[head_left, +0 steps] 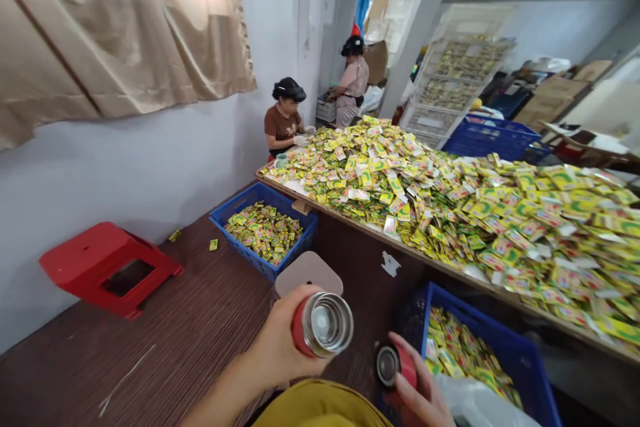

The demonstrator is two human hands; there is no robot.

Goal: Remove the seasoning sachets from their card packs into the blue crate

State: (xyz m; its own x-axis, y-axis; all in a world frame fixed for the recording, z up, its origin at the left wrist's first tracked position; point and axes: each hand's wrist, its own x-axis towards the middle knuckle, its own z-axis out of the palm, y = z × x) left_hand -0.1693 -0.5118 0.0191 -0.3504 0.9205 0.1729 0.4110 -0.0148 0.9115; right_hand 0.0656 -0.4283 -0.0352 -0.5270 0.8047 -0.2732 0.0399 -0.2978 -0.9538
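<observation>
My left hand (pixel 280 340) is wrapped round a red thermos flask (pixel 327 325), whose bare metal mouth faces up toward me. The flask's shiny inside shows; I cannot tell how much liquid is in it. Lower right, my right hand (pixel 423 387) grips the red flask cap (pixel 395 365), turned so its dark rim and hollow underside show. Flask and cap are apart. Just beyond the flask is a pale stool top (pixel 310 271), partly hidden by my left hand.
A long table (pixel 350 217) bears a heap of yellow packets (pixel 400 180). Blue crates of packets (pixel 265 230) (pixel 500 333) stand by it. On the left, a red stool (pixel 107 263) lies tipped over. Two people (pixel 285 120) (pixel 354 80) are at the far end.
</observation>
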